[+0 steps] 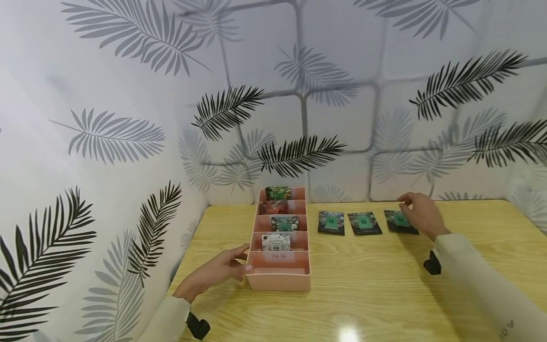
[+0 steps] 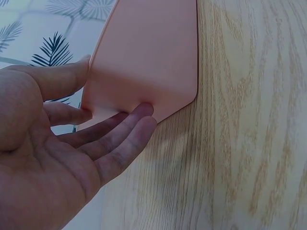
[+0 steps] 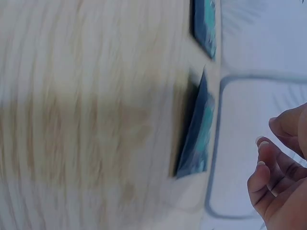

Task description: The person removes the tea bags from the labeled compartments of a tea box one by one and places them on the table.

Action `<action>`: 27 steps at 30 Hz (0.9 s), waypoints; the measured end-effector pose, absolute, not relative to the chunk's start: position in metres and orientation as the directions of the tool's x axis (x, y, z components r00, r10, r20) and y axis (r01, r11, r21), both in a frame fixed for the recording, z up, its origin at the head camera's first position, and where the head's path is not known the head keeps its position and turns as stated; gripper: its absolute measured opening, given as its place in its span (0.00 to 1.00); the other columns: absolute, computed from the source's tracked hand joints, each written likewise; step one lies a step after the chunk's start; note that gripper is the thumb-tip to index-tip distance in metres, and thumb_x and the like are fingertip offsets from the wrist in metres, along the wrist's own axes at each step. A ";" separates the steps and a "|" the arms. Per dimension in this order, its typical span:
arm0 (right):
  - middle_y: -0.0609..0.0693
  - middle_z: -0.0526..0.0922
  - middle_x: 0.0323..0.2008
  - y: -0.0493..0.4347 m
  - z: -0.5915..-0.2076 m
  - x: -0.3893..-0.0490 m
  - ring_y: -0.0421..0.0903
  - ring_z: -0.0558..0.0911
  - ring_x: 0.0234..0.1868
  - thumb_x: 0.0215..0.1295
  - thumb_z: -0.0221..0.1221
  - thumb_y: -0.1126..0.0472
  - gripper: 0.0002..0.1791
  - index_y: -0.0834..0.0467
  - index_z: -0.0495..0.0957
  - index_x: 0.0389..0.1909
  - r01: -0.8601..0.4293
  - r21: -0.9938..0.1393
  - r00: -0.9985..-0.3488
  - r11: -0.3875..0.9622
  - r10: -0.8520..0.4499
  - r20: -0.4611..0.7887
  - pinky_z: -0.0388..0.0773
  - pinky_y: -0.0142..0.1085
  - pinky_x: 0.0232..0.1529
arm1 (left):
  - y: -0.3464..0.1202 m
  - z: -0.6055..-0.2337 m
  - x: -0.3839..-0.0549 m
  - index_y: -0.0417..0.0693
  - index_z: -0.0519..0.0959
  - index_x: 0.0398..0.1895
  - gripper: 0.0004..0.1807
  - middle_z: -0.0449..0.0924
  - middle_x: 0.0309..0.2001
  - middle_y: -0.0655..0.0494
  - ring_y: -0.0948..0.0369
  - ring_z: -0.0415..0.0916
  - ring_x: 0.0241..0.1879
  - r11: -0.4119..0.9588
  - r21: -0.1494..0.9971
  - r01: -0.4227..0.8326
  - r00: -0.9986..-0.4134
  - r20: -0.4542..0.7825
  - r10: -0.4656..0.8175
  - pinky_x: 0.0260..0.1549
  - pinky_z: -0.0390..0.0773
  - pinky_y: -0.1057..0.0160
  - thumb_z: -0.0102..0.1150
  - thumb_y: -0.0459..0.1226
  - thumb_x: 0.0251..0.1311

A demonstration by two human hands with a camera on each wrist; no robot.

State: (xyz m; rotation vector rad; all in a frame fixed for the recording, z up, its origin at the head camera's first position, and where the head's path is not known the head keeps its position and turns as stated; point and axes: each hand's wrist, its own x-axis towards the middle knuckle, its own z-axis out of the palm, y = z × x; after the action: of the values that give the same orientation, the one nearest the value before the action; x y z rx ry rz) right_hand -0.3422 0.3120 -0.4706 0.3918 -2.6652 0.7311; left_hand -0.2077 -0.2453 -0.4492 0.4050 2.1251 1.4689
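My left hand (image 1: 224,266) holds the near left corner of a long pink divided box (image 1: 279,282). In the left wrist view its thumb lies at the rim, with the other fingers against the outer wall (image 2: 144,52). Three dark packets with green labels lie in a row right of the box: a left packet (image 1: 331,223), a middle packet (image 1: 364,223) and a right packet (image 1: 400,222). Beside the right packet hovers my right hand (image 1: 423,216), fingers loosely bent. The right wrist view shows that hand (image 3: 288,177) apart from the nearest packet (image 3: 195,136), holding nothing.
Upright packets stand in the box's rear compartments, including a white packet (image 1: 275,242) and a dark red packet (image 1: 273,207). The nearest compartment (image 1: 278,267) shows only its pink walls and floor. A leaf-patterned curtain (image 1: 342,118) hangs behind the wooden table (image 1: 363,280).
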 end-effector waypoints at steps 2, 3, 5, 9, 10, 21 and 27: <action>0.63 0.80 0.36 0.304 -0.467 -0.340 0.51 0.76 0.26 0.69 0.55 0.62 0.12 0.67 0.79 0.46 -0.371 -0.434 -0.893 0.821 -0.187 0.410 0.73 0.45 0.25 | -0.246 -0.449 -0.207 0.52 0.47 0.76 0.41 0.64 0.64 0.43 0.50 0.75 0.47 0.372 0.927 -0.045 -0.821 -0.247 0.515 0.49 0.74 0.42 0.56 0.43 0.66; 0.63 0.80 0.36 0.300 -0.465 -0.339 0.51 0.76 0.26 0.69 0.55 0.62 0.12 0.66 0.79 0.46 -0.379 -0.435 -0.890 0.817 -0.194 0.412 0.73 0.45 0.25 | -0.246 -0.449 -0.207 0.51 0.47 0.76 0.41 0.64 0.64 0.43 0.50 0.75 0.47 0.373 0.927 -0.042 -0.822 -0.244 0.515 0.49 0.74 0.42 0.56 0.43 0.66; 0.62 0.80 0.37 0.292 -0.462 -0.337 0.51 0.77 0.28 0.70 0.55 0.62 0.11 0.65 0.80 0.45 -0.391 -0.442 -0.887 0.807 -0.203 0.414 0.73 0.46 0.27 | -0.246 -0.449 -0.207 0.51 0.47 0.76 0.40 0.64 0.64 0.43 0.50 0.75 0.47 0.377 0.926 -0.037 -0.821 -0.243 0.516 0.49 0.74 0.43 0.56 0.44 0.66; 0.59 0.81 0.39 0.276 -0.455 -0.333 0.50 0.78 0.31 0.70 0.54 0.59 0.11 0.62 0.80 0.45 -0.414 -0.459 -0.882 0.786 -0.221 0.417 0.75 0.46 0.30 | -0.246 -0.450 -0.208 0.51 0.48 0.76 0.40 0.64 0.63 0.44 0.51 0.75 0.48 0.377 0.925 -0.034 -0.823 -0.240 0.514 0.49 0.75 0.44 0.56 0.45 0.66; 0.58 0.81 0.39 0.272 -0.454 -0.332 0.50 0.78 0.31 0.71 0.54 0.59 0.12 0.61 0.80 0.45 -0.419 -0.464 -0.881 0.780 -0.224 0.417 0.75 0.46 0.30 | -0.246 -0.450 -0.208 0.51 0.48 0.76 0.40 0.65 0.63 0.45 0.52 0.75 0.48 0.379 0.925 -0.035 -0.824 -0.241 0.513 0.49 0.75 0.44 0.56 0.45 0.66; 0.52 0.81 0.39 0.221 -0.434 -0.316 0.45 0.78 0.29 0.71 0.55 0.57 0.12 0.57 0.78 0.49 -0.465 -0.559 -0.883 0.687 -0.308 0.355 0.75 0.41 0.28 | -0.245 -0.451 -0.208 0.48 0.48 0.76 0.41 0.59 0.68 0.46 0.53 0.72 0.52 0.368 0.929 -0.038 -0.825 -0.237 0.513 0.49 0.75 0.45 0.57 0.46 0.66; 0.48 0.81 0.37 0.195 -0.427 -0.310 0.43 0.77 0.28 0.69 0.57 0.54 0.12 0.53 0.78 0.49 -0.496 -0.563 -0.868 0.661 -0.357 0.346 0.74 0.39 0.29 | -0.246 -0.450 -0.207 0.49 0.48 0.76 0.41 0.59 0.68 0.46 0.53 0.73 0.52 0.370 0.929 -0.033 -0.824 -0.235 0.515 0.49 0.75 0.45 0.56 0.46 0.66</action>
State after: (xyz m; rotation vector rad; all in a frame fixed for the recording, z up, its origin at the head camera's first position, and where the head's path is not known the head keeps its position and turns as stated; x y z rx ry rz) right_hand -0.3102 0.1947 -0.4274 0.6945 -2.6720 0.9969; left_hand -0.2069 -0.2455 -0.4499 0.4158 2.1402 1.4678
